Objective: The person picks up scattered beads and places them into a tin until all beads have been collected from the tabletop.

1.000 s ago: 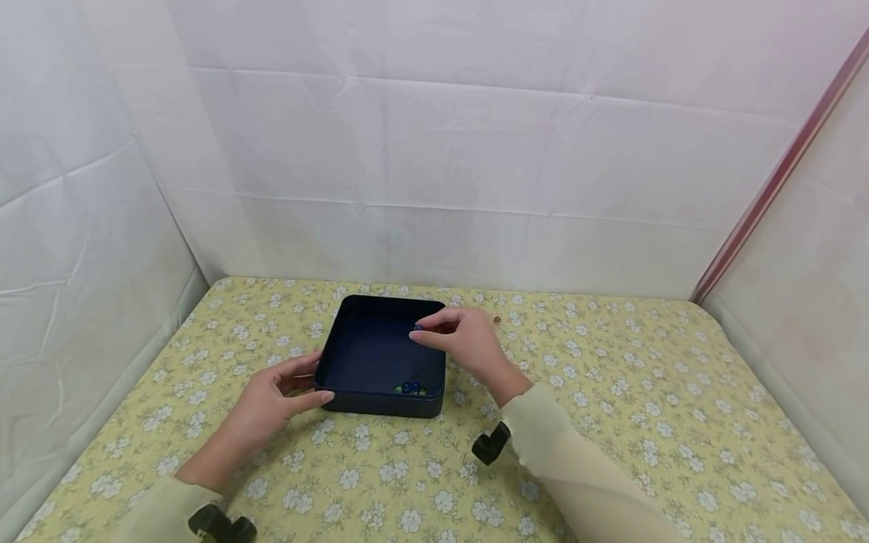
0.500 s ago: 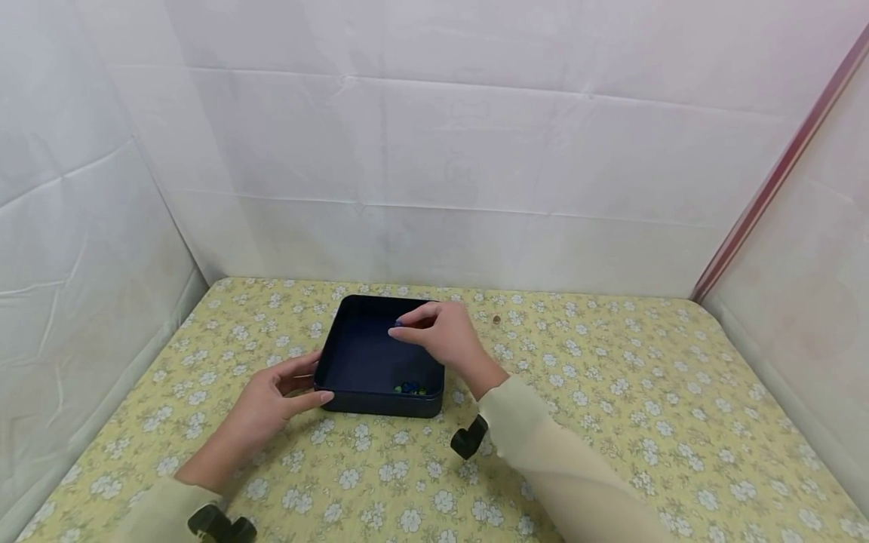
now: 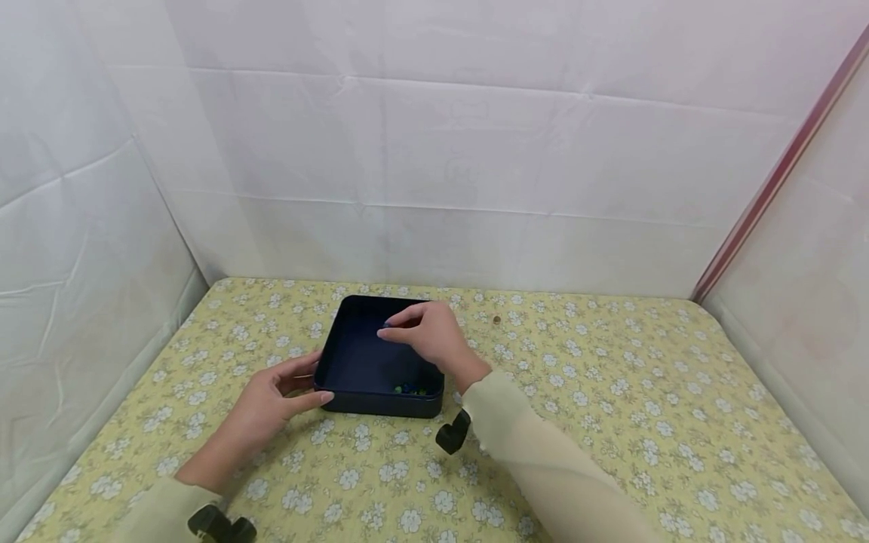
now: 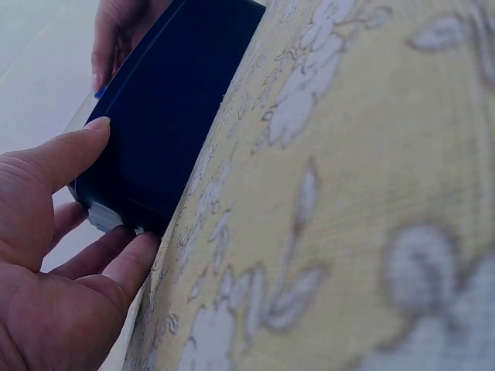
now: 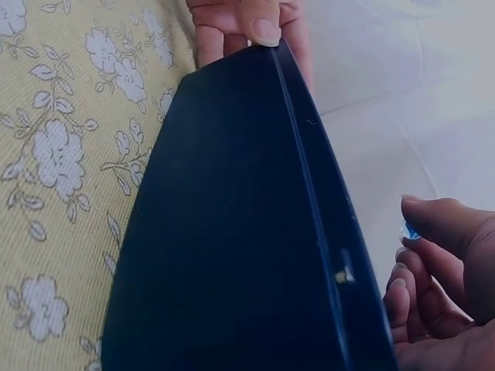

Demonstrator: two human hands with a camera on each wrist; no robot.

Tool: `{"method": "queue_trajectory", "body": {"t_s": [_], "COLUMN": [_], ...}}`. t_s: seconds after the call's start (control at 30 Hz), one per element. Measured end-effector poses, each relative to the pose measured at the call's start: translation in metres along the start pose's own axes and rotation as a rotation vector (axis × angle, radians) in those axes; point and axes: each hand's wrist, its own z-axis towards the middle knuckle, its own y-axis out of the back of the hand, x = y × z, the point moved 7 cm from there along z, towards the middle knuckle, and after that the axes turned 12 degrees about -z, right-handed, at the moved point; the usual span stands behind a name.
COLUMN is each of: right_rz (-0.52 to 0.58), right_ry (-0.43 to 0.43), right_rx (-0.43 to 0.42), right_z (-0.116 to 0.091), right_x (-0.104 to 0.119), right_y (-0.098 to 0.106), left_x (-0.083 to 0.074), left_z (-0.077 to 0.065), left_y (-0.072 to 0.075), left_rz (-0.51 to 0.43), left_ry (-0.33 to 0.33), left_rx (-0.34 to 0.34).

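A dark navy square box lies on the table with its open side up. My left hand grips its front left corner, thumb on the front wall and fingers along the left side, as the left wrist view of the hand confirms. Above the box's inside, my right hand pinches a small blue glass marble between thumb and index finger. Several green and blue marbles sit together inside at the front right corner, partly behind the front wall.
A small round brownish thing lies on the flowered yellow tablecloth, right of the box. White sheeting hangs behind and at both sides. Black wrist camera mounts stick out from the sleeves.
My right hand has moved left with the blue marble, from the box's right edge to over its middle. The left hand and the box have hardly moved.
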Motion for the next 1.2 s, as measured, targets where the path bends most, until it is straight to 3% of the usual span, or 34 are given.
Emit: {"method": "queue_trajectory", "body": {"t_s": [0.73,1.2], "right_rz": [-0.095,-0.277], "right_ry": [-0.132,-0.196], "right_rx": [0.085,0.137], "right_z": [0.015,0.023], "right_x": [-0.003,-0.008], "right_y": [-0.024,-0.033], "left_x": [-0.001,-0.001], "left_z": [-0.001,0.0], "left_y": [0.0,0.0], "left_rz": [0.008,-0.013], "left_ry": [0.003,0.004], "left_rx": [-0.002,0.001]}}
